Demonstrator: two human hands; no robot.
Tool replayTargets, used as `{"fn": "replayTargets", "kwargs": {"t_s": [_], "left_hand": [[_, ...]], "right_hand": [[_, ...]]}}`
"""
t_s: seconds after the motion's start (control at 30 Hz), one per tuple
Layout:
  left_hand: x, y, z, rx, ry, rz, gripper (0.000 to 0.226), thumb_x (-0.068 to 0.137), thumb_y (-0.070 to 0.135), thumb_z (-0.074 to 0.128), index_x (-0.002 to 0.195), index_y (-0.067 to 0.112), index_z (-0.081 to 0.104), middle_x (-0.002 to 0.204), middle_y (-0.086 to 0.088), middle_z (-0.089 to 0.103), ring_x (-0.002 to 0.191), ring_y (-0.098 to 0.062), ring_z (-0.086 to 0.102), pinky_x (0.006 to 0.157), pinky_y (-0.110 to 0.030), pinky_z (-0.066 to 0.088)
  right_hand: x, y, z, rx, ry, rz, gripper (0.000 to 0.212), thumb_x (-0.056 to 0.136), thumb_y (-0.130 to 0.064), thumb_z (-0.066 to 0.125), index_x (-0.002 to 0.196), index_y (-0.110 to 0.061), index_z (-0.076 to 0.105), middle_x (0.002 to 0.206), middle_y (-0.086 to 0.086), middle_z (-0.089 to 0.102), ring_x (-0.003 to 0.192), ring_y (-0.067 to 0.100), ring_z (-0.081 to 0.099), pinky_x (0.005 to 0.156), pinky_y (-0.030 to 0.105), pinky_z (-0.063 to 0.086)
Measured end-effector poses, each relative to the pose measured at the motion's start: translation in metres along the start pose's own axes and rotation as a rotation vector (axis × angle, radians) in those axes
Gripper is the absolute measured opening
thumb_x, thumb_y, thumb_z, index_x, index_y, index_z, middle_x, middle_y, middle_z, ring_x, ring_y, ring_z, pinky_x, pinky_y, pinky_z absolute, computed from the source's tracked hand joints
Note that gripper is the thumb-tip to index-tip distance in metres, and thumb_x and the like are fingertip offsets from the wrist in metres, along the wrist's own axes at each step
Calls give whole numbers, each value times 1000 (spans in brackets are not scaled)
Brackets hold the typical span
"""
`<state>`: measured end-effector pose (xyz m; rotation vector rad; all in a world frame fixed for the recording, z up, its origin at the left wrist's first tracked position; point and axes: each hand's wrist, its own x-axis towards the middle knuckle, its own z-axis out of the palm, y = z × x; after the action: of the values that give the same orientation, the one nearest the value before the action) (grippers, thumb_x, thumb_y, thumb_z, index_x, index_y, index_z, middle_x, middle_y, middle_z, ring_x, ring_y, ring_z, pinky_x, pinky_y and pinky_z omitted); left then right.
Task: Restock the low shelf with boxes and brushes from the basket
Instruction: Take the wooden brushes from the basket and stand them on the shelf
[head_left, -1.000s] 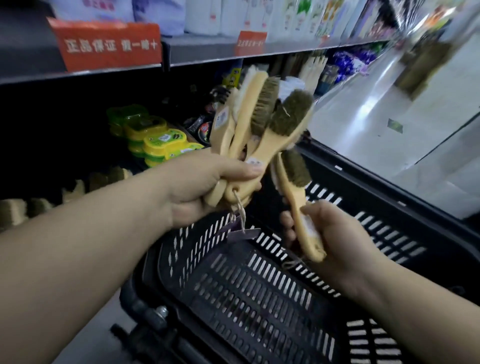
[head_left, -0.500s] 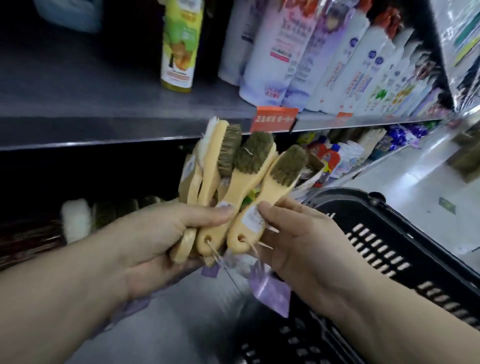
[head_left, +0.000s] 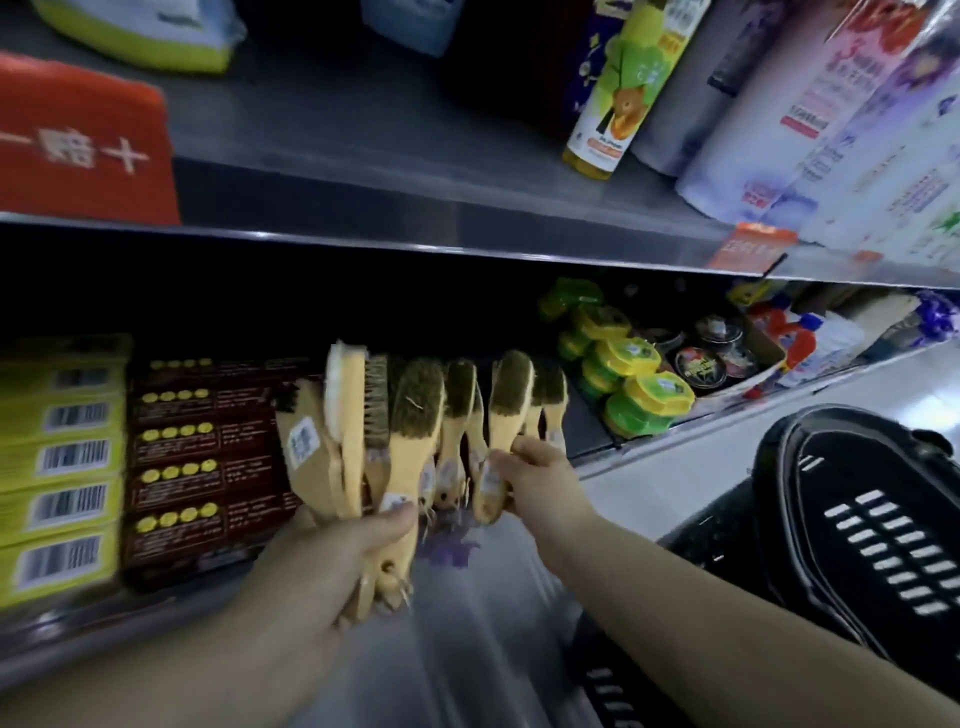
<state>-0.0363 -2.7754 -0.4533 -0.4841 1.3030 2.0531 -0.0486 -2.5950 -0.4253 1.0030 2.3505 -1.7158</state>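
Note:
My left hand (head_left: 332, 561) grips a bunch of several wooden brushes (head_left: 358, 441) by their handles, bristles up, in front of the low shelf (head_left: 597, 467). My right hand (head_left: 540, 475) is stretched out to the shelf's front and holds a single wooden brush (head_left: 506, 415) upright by its handle. Close behind it more brushes (head_left: 550, 400) stand in a row on the shelf. Stacked dark red boxes (head_left: 202, 457) and yellow boxes (head_left: 57, 467) fill the shelf to the left. The black basket (head_left: 852, 519) is at the lower right; its inside is mostly out of sight.
Yellow-green round tins (head_left: 628, 384) and dark tins (head_left: 701, 358) sit on the low shelf to the right. The upper shelf edge (head_left: 467, 234) overhangs, carrying bottles (head_left: 618, 104), refill packs and a red price tag (head_left: 83, 145). Light floor runs along the right.
The view has swung down to the low shelf. My right hand has carried one brush away from the bunch, forward to the shelf's brush row. My left hand keeps the bunch.

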Motion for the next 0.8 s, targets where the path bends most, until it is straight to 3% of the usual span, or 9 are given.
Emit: {"fn": "replayTargets", "kwargs": {"t_s": [0.1,0.13,0.23,0.4,0.5,0.53,0.63,0.7,0.8], "left_hand": [[14,-5,-21,-25,7,-10,46,59,17,86,101,30,72,97,-6,74,91,-29,70,77,-45,52],[15,-4,-24,-21,2,-4,50,57,21,88,103,32,71,102,-6,73,94,-29,70,81,-49,51],[22,-5,-34,-6,-3,30,56,56,28,90,106,35,68,108,-5,72,98,-28,69,86,-57,48],[21,-3,-26,32,-3,122,31,62,28,84,91,27,73,105,-9,72,92,-27,70,84,-50,53],[19,5,0,24,2,226,51,49,25,82,98,25,69,93,-6,75,82,-26,69,76,-43,55],[21,8,11,29,5,244,55,50,23,81,103,23,67,87,-6,75,76,-25,67,67,-37,55],[35,17,43,-6,20,279,34,73,7,73,104,16,61,73,-3,72,54,-12,64,40,-20,46],[46,22,58,-32,53,282,31,79,6,70,108,13,59,75,-1,69,47,-7,61,41,-19,46],[60,23,66,-42,61,286,31,78,8,72,107,13,61,87,-6,70,65,-15,63,54,-25,52]], "right_hand": [[25,6,2,-107,27,-30,8,97,-19,49,92,-16,55,72,3,53,61,18,52,43,19,43],[31,7,1,-138,40,-28,8,97,-22,49,101,-17,55,70,-1,51,59,13,49,42,17,40],[59,15,-4,-205,63,-62,40,98,-24,49,136,-12,44,75,-6,52,62,5,46,53,21,39],[79,28,0,-259,17,-120,45,99,-19,45,143,-14,35,102,1,52,71,10,50,61,22,43],[85,34,6,-338,-28,-151,45,100,-21,43,144,-16,34,101,2,52,69,16,54,64,32,49],[86,34,7,-362,-30,-166,44,100,-21,42,143,-16,35,99,3,53,64,15,52,58,29,47],[90,31,8,-441,-19,-204,29,98,-18,43,125,-12,50,78,2,55,56,13,48,49,25,38],[92,30,8,-490,-10,-212,17,95,-18,46,107,-10,55,66,-1,51,53,11,45,42,21,33],[93,29,9,-463,4,-204,6,94,-19,50,91,-14,50,65,-2,50,58,17,50,33,12,28]]}}
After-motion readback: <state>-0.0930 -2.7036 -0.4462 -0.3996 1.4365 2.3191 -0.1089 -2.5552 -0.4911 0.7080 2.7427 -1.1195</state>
